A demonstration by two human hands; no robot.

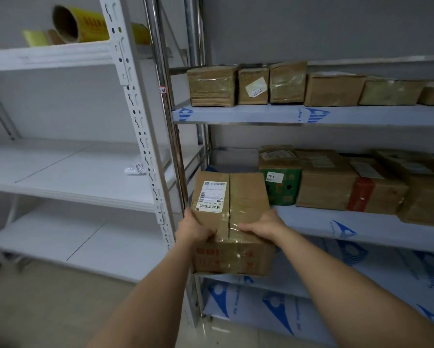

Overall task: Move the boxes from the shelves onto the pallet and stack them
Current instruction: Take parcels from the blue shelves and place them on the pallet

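Cardboard box (232, 222), brown, clear tape down the top seam, white shipping label (211, 196) on its top left part, red print on the near side face. Held out in front of the metal shelf unit at middle-shelf height, partly past the shelf's (361, 227) front edge. Left hand (194, 228) grips the near left top edge, fingers curled over it; right hand (262, 226) grips the near right top edge, thumb on the tape. Just right on the same shelf: green box (282, 188), then more brown boxes. Upper shelf carries a row of taped boxes (286, 84). White shelving post (140, 136) and chrome upright (172, 146) stand close at the box's left. Yellow roll (82, 23) on top left shelf. Box's long axis runs away from the person, top face tilted toward the camera.
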